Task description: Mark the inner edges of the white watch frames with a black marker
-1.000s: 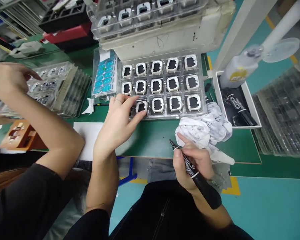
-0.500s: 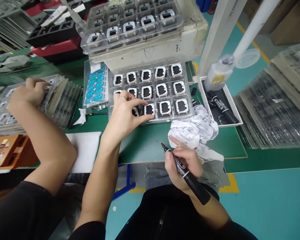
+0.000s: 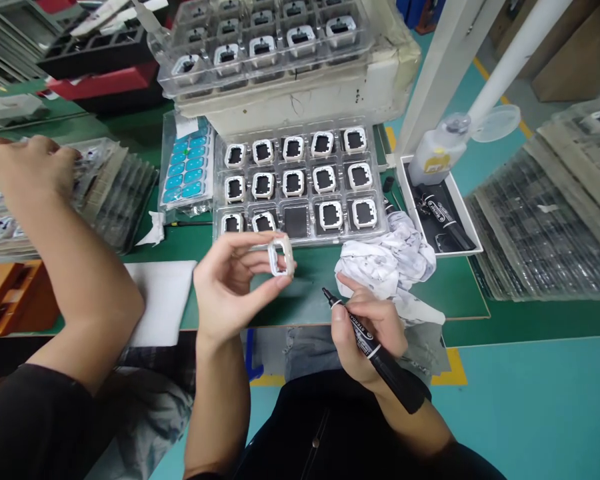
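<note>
Between the thumb and fingers of my left hand [image 3: 235,283] is a white watch case frame [image 3: 281,256], turned on edge above the table's front. My right hand [image 3: 367,327] grips a black marker pen [image 3: 375,353], its uncapped tip pointing up and left, apart from the frame. Behind them lies a clear plastic tray [image 3: 300,239] with rows of similar white frames. One pocket [image 3: 296,220] in its front row shows only a dark bottom. A crumpled white patterned cloth [image 3: 385,260] lies beside the tray, just beyond my right hand.
A co-worker's arm [image 3: 80,280] reaches over stacked trays [image 3: 125,200] at left. A pack of blue pieces [image 3: 187,167] lies by my tray. A white box [image 3: 473,248] at right holds a bottle [image 3: 437,153] and markers. More trays [image 3: 545,213] are stacked far right.
My left hand has lifted a white frame out of the front row and brought it toward me. The right hand with the marker has barely moved. The co-worker's hand has shifted left.
</note>
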Motion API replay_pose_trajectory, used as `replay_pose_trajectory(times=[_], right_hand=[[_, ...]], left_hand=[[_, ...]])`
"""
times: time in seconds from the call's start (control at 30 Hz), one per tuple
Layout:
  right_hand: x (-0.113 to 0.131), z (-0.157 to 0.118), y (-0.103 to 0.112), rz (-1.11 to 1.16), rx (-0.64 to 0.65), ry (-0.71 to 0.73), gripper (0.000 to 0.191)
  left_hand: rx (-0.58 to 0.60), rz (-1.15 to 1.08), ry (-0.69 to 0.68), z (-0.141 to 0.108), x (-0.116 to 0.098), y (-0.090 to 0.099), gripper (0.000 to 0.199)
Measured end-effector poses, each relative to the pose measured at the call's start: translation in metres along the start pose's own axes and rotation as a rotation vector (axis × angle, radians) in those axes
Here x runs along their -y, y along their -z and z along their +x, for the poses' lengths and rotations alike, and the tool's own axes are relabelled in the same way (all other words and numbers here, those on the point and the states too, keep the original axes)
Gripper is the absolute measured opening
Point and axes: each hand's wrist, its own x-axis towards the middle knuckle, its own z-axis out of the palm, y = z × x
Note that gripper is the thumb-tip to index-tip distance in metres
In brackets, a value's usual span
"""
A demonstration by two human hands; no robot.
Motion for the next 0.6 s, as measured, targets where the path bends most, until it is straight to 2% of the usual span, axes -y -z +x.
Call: replay_pose_trajectory(times=[0.1,0.2,0.43,0.6], right_hand=[[0.001,0.004,0.003,0.023,0.020,0.012,0.027],[0.002,0.008,0.006,0.042,0.029,0.033,0.026],[0.005,0.011,0.006,0.082,0.031,-0.123,0.016],[0.006,0.010,0.006,0.069,0.055,-0.144,0.017]], left_hand=[[0.014,-0.091,0.164,-0.030,0.005,-0.015,0.055],[0.013,-0.076,0.238,-0.040,0.005,-0.028,0.046],[0.073,-0.067,0.237,-0.041,0.000,-0.046,0.049],[0.083,0.020,0.201,-0.043,0.006,-0.049,0.050]])
